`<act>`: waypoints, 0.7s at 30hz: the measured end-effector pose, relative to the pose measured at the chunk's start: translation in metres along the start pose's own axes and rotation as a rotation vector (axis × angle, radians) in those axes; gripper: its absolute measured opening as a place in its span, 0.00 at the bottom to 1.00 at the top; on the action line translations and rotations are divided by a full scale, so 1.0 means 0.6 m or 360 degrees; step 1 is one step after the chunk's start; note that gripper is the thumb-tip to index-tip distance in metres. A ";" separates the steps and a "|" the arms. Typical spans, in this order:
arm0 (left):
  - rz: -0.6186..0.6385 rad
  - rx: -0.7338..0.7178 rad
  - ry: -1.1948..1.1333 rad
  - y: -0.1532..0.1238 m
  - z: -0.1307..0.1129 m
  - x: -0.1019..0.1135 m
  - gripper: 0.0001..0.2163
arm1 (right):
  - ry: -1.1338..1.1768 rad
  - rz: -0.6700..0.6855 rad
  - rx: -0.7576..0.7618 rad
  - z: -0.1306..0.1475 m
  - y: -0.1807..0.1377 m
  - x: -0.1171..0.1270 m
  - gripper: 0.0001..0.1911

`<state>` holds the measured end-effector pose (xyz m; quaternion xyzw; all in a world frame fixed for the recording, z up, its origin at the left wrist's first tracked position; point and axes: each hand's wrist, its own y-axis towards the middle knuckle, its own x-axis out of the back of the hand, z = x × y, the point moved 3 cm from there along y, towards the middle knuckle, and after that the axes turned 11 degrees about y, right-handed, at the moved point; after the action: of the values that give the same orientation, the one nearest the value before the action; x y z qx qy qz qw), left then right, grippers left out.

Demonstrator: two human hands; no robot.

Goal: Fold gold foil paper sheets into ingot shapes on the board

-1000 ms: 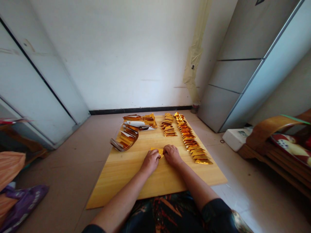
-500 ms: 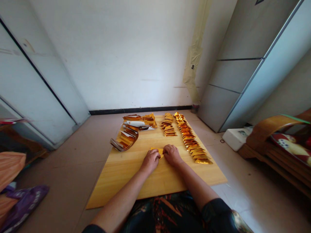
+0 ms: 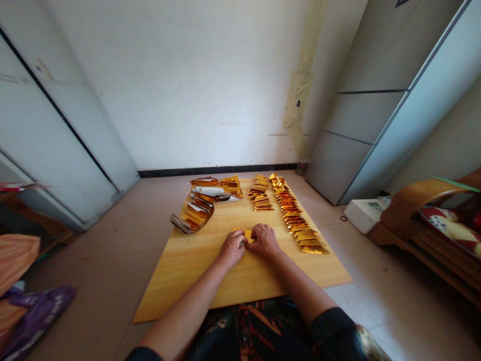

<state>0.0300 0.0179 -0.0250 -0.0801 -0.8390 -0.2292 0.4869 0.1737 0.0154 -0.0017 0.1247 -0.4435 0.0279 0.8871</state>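
Observation:
A small yellow-gold paper [image 3: 246, 234] lies on the wooden board [image 3: 195, 271], mostly covered by my hands. My left hand [image 3: 233, 247] presses on its left part with fingers curled down. My right hand [image 3: 265, 239] sits on its right part, fingers bent and pinched against the paper. The two hands touch each other over the sheet.
A long row of folded gold pieces [image 3: 296, 218] runs along the board's right side, a shorter row [image 3: 260, 194] beside it. Curved stacks of gold and silver sheets [image 3: 193, 218] lie at the left back. A grey cabinet [image 3: 376, 110] and wooden chair [image 3: 432, 210] stand right.
My right hand has shifted slightly left, closing up against my left hand over the paper. The rest is unchanged.

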 end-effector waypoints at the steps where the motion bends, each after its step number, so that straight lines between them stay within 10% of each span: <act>1: -0.0006 -0.0006 -0.0001 0.000 0.000 0.000 0.14 | -0.0004 0.0008 -0.0015 0.001 0.000 0.000 0.12; 21: -0.0052 -0.0337 0.0190 -0.001 -0.015 0.037 0.10 | -0.0062 0.0325 0.0281 0.013 -0.019 0.031 0.12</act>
<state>0.0257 0.0114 -0.0025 -0.1036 -0.7808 -0.3289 0.5210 0.1807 0.0013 0.0154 0.1568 -0.4668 0.1546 0.8565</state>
